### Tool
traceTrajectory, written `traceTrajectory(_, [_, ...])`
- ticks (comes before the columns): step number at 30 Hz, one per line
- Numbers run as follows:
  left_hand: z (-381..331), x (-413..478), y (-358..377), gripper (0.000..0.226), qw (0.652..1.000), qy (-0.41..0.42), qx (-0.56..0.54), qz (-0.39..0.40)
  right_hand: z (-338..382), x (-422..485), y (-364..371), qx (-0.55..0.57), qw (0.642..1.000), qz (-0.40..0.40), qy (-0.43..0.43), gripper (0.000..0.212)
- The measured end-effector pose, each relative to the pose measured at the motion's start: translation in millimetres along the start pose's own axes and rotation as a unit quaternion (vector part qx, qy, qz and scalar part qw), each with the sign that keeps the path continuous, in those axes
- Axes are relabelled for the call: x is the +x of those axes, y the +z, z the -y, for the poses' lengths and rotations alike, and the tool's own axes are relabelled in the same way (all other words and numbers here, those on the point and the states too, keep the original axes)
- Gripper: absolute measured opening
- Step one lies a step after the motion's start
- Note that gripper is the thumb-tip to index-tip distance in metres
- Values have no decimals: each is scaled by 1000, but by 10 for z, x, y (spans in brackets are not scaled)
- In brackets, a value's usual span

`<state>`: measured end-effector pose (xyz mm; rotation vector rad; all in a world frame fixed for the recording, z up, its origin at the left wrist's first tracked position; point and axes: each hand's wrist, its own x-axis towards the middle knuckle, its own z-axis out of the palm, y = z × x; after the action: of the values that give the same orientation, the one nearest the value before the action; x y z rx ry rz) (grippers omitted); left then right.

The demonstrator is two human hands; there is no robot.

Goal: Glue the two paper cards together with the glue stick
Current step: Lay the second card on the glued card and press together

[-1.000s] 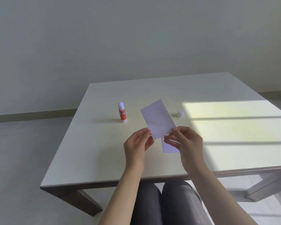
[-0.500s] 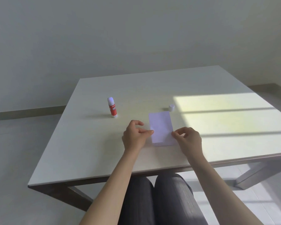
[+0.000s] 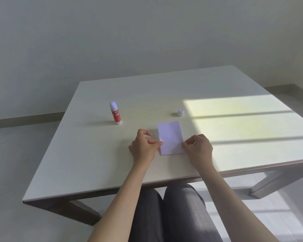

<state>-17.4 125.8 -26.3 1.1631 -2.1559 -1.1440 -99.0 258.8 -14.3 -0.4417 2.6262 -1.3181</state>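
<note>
- Where sunlight falls in a barred patch on its right side, we see a pale square wooden table (image 3: 94,163) before a plain grey-white wall (image 3: 112,41).
- Our white rectangular paper cards (image 3: 170,135) lie flat, stacked, near the front edge, long axis running away from us.
- Our left hand (image 3: 143,145) pinches their left edge; our right hand (image 3: 198,147) pinches the right.
- A red-and-white glue stick (image 3: 115,113) stands upright, uncapped; its small white cap (image 3: 180,112) sits well apart.
</note>
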Motion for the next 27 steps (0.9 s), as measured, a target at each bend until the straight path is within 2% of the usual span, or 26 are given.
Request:
traceTrajectory(13, [61, -23, 103, 46, 997, 61, 30, -22, -141, 92, 173, -64, 997, -36, -19, 6])
traceTrajectory(15, [78, -17, 104, 46, 997, 67, 29, -17, -158, 93, 171, -77, 996, -32, -39, 21])
traceTrajectory(17, [101, 23, 86, 58, 992, 96, 77, 8, -179, 61, 170, -125, 987, -25, -93, 43])
traceTrajectory(19, [116, 83, 57, 69, 965, 174, 188, 62, -216, 22, 199, -240, 957, 0, -165, 53])
traceTrajectory(22, [124, 146, 31, 51, 893, 269, 324, 161, -249, 24, 248, -330, 919, 74, -202, 57])
traceTrajectory(24, [161, 169, -18, 48, 880, 266, 346, 188, -241, 24, 267, -345, 910, 95, -211, 59])
traceTrajectory(27, [248, 220, -183, 49, 881, 251, 357, 183, -172, 6, 334, -355, 896, 111, -242, 60])
